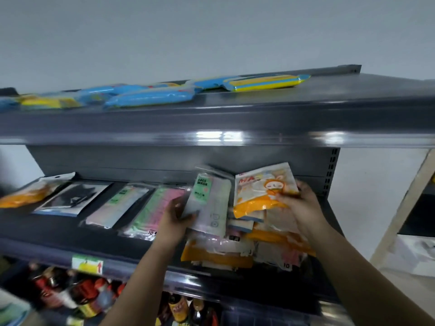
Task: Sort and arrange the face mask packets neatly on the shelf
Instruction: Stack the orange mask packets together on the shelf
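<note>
- While both arms reach up to the middle shelf of a dark metal rack, each hand lifts one packet off a loose heap of mask packets at the right of that shelf.
- The left hand has its fingers curled round the lower end of a pale packet with a green "FACE MASK" label. The packet stands nearly upright, its long axis running up and away from the hand.
- The right hand pinches the right edge of an orange cartoon packet, thumb on the printed front. That packet is raised and tilted back, lying to the left of the grip.
- The two raised packets sit just beside each other above the heap; the picture is too blurred to tell whether they touch.
- To the left, four packets already lie flat in a row: an orange packet, a black-and-white packet, a pale green-labelled packet and a pink-and-green packet.
- The green-labelled match lies left of the left hand, so that hand looks the nearer one to carry its packet there, turned to the row's slant.
- The top shelf holds blue and yellow packs; bottles stand below.
</note>
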A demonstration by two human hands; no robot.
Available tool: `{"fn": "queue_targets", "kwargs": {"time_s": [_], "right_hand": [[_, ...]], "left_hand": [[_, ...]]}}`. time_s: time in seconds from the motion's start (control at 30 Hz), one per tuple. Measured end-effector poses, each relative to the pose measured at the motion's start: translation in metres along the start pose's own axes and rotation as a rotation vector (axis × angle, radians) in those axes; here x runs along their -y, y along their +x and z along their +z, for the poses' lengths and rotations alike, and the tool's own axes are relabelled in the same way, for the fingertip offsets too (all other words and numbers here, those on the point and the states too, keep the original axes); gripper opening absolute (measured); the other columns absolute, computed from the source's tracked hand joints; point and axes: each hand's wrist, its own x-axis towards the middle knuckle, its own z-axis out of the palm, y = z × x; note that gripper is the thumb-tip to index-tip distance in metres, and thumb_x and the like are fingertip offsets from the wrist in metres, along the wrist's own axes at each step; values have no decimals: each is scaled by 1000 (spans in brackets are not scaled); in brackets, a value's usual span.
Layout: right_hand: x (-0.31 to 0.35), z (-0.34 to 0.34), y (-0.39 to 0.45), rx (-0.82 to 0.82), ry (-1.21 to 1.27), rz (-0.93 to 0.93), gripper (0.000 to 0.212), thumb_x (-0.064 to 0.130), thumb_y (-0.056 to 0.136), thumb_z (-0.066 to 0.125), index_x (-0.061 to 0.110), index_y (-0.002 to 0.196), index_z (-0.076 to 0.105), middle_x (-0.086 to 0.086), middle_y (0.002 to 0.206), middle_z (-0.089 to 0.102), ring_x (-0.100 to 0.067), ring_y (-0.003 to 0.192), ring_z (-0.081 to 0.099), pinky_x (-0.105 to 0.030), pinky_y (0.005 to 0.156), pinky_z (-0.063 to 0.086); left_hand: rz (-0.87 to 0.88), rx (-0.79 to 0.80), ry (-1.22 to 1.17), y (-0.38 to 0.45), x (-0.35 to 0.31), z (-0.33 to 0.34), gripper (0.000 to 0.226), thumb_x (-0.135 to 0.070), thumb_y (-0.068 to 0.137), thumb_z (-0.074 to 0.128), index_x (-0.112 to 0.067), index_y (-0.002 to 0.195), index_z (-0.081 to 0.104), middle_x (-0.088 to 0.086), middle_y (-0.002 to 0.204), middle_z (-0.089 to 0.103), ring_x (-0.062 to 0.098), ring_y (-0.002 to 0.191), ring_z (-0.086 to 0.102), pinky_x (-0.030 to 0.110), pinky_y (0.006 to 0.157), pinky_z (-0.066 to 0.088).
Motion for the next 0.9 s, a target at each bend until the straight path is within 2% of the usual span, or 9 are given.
{"fn": "queue_targets", "kwargs": {"time_s": [0.1, 0.2, 0.27, 0.37, 0.43, 0.53, 0.67, 0.8, 0.9], "right_hand": [[6, 18, -12, 4, 65, -82, 54, 6, 77, 73, 17, 125, 50, 2, 106, 65, -24, 103, 63, -44, 90, 52], [13, 44, -27, 54, 208, -87, 54, 1, 81, 66, 16, 129, 46, 0, 108, 65, -21, 99, 63, -35, 71, 54], [13, 65, -34, 90, 304, -52, 54, -1, 82, 64, 15, 131, 46, -4, 116, 63, -23, 101, 63, -29, 65, 51], [12, 101, -44, 140, 388, 0, 54, 0, 83, 63, 14, 132, 46, -5, 119, 62, -18, 98, 64, -28, 68, 51], [10, 127, -51, 165, 442, 30, 51, -2, 82, 62, 12, 130, 48, -6, 119, 64, -17, 95, 65, -31, 70, 54], [6, 167, -60, 187, 477, 73, 49, -4, 83, 61, 12, 127, 50, -5, 112, 65, -16, 92, 66, -28, 65, 57], [0, 222, -70, 200, 536, 124, 48, -6, 83, 59, 14, 125, 49, -7, 112, 63, -9, 75, 71, -25, 57, 57], [-5, 272, -78, 163, 554, 114, 48, -8, 85, 57, 16, 125, 47, -6, 115, 59, -16, 89, 65, -27, 60, 58], [-6, 304, -82, 97, 560, 99, 51, -9, 85, 57, 12, 130, 44, -8, 118, 56, -16, 90, 61, -24, 58, 59]], "left_hand": [[-24, -52, -121, -8, 0, -24, 45, 2, 82, 63, -15, 119, 45, 9, 111, 61, 29, 92, 66, 33, 54, 57], [-9, -95, -155, -16, -1, -52, 53, 1, 83, 62, -17, 128, 42, 9, 116, 61, 32, 96, 66, 39, 63, 59], [18, -115, -179, -22, -4, -71, 50, 0, 84, 62, -19, 127, 45, 8, 118, 62, 29, 94, 68, 40, 65, 58], [50, -172, -240, -30, -6, -103, 41, 3, 84, 60, -21, 115, 50, 7, 114, 62, 27, 89, 69, 33, 58, 58], [36, -215, -272, -31, -6, -127, 43, 5, 84, 59, -18, 119, 46, 10, 108, 63, 22, 79, 70, 27, 51, 56], [23, -241, -275, -28, -3, -165, 45, 7, 85, 58, -14, 122, 43, 12, 102, 63, 16, 65, 71, 24, 46, 53], [8, -222, -233, -14, 4, -216, 47, 2, 85, 61, -6, 128, 43, 9, 104, 66, 16, 69, 70, 24, 48, 53], [-19, -180, -251, 6, 5, -256, 33, 8, 84, 59, -16, 105, 51, 11, 107, 62, 18, 70, 69, 25, 46, 55], [-74, -148, -297, 26, 7, -278, 40, 11, 83, 58, -12, 113, 45, 17, 120, 57, 25, 77, 65, 25, 45, 54]]}}
